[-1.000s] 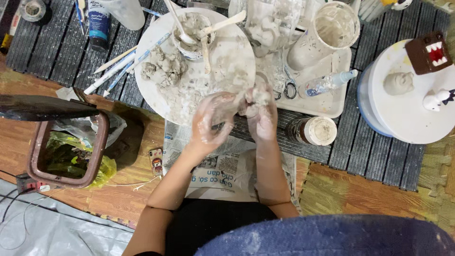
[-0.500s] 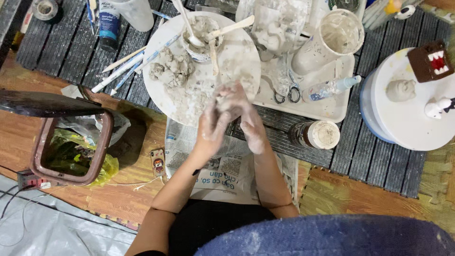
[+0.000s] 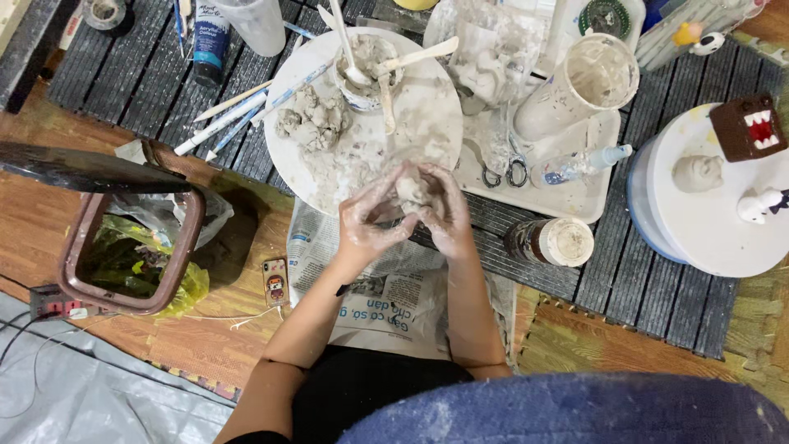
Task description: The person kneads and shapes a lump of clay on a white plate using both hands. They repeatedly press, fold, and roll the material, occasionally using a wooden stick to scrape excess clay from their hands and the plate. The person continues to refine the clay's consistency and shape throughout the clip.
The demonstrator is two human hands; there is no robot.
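Two clay-smeared hands meet over the near edge of a round white work board (image 3: pixel 427 107) in the head view, the only view supplied. The left hand (image 3: pixel 370 218) and the right hand (image 3: pixel 444 215) are cupped together around a small pale grey lump of clay (image 3: pixel 411 191), fingers curled over it from both sides, so that only its top shows between them. The lump sits in the shared grip, raised just above the board's rim and over a sheet of printed newspaper (image 3: pixel 386 304) spread on the floor.

Judged from this pose, the step in hand is pressing or rolling the lump into shape. The next move would call for even pressure from both palms, with the piece turned so that no side is flattened.

On the board lie a rough heap of the same grey clay (image 3: pixel 312 119) and a small clay-coated cup holding white sticks (image 3: pixel 366 66), both well apart from the hands. A brown-rimmed waste bin lined with plastic (image 3: pixel 131 251) stands to the left, and a white turntable bearing a small clay head (image 3: pixel 699 173) to the right.
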